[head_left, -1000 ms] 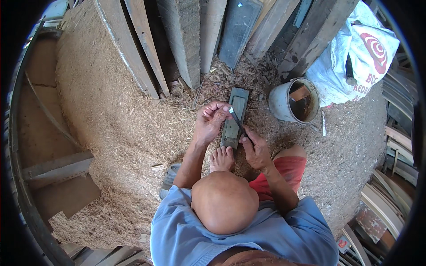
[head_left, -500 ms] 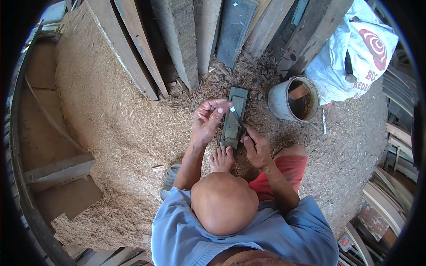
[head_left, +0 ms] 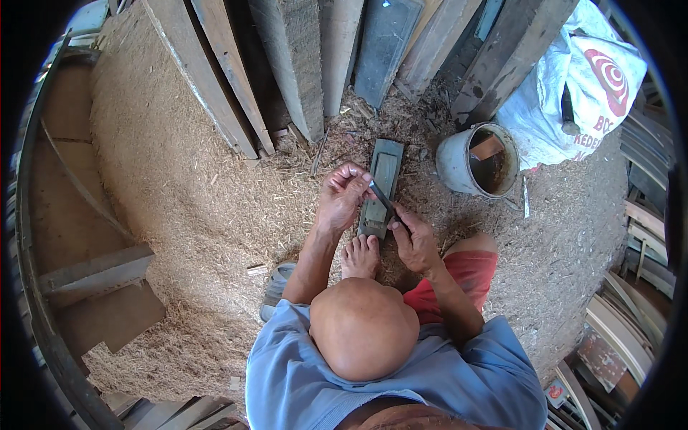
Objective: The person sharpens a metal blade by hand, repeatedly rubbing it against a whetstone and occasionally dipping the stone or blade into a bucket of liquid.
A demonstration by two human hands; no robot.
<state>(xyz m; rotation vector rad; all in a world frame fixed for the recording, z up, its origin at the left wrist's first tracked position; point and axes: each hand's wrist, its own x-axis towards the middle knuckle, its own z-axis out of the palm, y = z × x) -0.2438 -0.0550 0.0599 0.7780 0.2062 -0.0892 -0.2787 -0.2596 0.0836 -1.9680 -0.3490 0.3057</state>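
Observation:
A long dark grey sharpening stone lies flat on the sawdust floor, pointing away from me. A thin dark blade rests slanted across it. My left hand presses its fingertips on the blade's far end. My right hand grips the near end of the blade at the stone's lower right corner. A bare foot sits just below the stone's near end, between my forearms.
A grey bucket with a piece of wood in it stands right of the stone. Behind it lies a white sack. Weathered planks lean along the far side. A sandal lies by my left elbow; boards lie at left.
Both hands stay on the blade over the stone; they shift only slightly along it. Nothing else has moved.

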